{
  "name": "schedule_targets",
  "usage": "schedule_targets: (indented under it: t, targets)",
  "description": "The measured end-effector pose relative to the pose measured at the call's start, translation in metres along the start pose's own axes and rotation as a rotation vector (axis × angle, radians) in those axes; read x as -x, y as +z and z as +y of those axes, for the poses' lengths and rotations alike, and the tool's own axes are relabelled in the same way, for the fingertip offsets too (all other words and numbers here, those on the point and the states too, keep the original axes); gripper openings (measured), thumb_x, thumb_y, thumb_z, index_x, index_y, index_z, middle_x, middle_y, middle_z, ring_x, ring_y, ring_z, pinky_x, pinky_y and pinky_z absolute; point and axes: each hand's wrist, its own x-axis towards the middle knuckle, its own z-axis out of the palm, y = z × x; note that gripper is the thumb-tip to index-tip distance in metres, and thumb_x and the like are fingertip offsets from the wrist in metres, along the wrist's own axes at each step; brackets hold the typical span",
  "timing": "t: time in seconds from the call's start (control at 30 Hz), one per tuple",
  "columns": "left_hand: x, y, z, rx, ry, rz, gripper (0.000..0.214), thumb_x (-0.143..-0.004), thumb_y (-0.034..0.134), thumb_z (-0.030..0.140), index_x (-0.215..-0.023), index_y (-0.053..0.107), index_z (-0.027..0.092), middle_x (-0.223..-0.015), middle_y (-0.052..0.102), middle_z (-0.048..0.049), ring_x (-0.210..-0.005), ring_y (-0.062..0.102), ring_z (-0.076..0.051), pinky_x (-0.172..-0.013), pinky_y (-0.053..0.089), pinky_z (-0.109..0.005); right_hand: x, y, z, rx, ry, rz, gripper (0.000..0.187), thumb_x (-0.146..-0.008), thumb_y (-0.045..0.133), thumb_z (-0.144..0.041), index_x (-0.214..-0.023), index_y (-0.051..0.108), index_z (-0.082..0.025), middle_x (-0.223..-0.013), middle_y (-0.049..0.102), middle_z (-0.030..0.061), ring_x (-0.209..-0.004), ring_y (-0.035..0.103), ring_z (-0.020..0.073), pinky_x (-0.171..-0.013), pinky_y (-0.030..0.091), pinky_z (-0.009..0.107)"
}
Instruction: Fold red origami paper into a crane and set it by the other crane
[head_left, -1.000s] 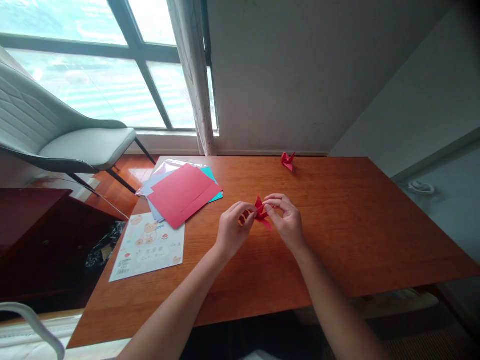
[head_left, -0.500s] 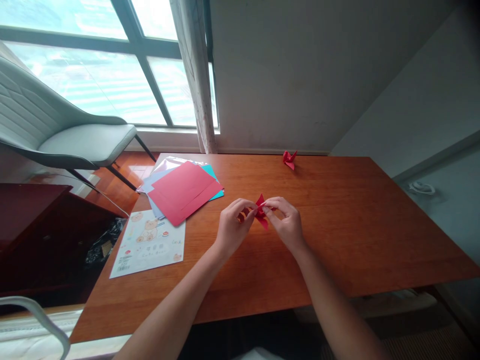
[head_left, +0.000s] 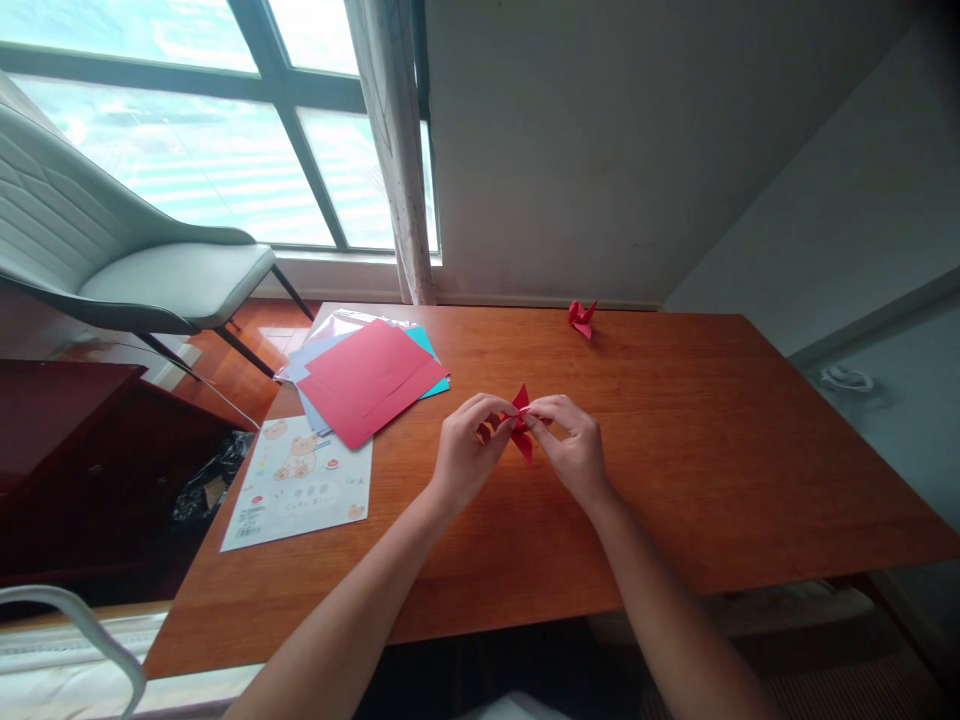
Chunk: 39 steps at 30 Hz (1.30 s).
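Counts:
- Hands: 2, left hand [head_left: 469,440] and right hand [head_left: 574,440].
- Red folds: 2. Near fold [head_left: 523,445] between both hands, far fold [head_left: 581,320] at the table's far edge.
- Tables: 1 [head_left: 697,440].
- Loose sheets, left: overlapping, so exact total can't be read. Red sheets [head_left: 367,380]: at least 2. Teal sheet [head_left: 427,343]: at least 1. Lilac sheet [head_left: 309,357]: at least 1.
- Bear-print sheet [head_left: 300,505]: 1, left, near the stack.
- Chair [head_left: 180,280]: 1, far left.
- Window: 1, four panes [head_left: 172,160] showing.
- Curtain [head_left: 390,150]: 1 at window's right side.
- Cabinet [head_left: 67,410]: 1, left.
- Black bag [head_left: 206,490]: 1, beside cabinet.
- Cord coil [head_left: 847,378]: 1, right.
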Motion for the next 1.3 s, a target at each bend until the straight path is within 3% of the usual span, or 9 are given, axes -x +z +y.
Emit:
schedule_targets:
  t: [0.5,1.03,1.3]
  targets:
    - [-0.0011,-0.0018,0.0014,0.02,-0.029,-0.048,0.008,-0.088,0.061,0.017,-0.087,0.069,0.018,-0.087,0.065,-0.0044,-0.066,0.06,-0.01,-0.054,0.044,-0.019,-0.0002,-0.0015,0.0018,-0.054,0.031,-0.047,0.01,-0.091,0.065,-0.028,-0.087,0.073,-0.024,-0.086,0.072,0.0039,-0.078,0.064,0.019,-0.071,0.052,0.033]
    - [0.0003,0.0021,-0.0051,0.174,-0.198,-0.026,0.007,-0.083,0.068,0.023,-0.085,0.069,0.016,-0.077,0.072,-0.0033,-0.061,0.062,-0.011,-0.054,0.045,-0.02,-0.0006,0.0007,-0.0039,0.006,0.028,-0.02,0.011,-0.087,0.061,-0.02,-0.08,0.069,-0.023,-0.08,0.069,0.0023,-0.073,0.06,0.0177,-0.068,0.05,0.031]
    - [-0.0007,0.0014,-0.0052,0.154,-0.214,-0.028,0.006,-0.082,0.067,0.022,-0.082,0.068,0.016,-0.074,0.07,-0.0038,-0.061,0.062,-0.012,-0.053,0.046,-0.02,0.0,0.0004,-0.0011,-0.147,0.152,-0.045,0.014,-0.09,0.062,-0.031,-0.086,0.072,-0.023,-0.086,0.071,0.0038,-0.079,0.065,0.0187,-0.069,0.053,0.031]
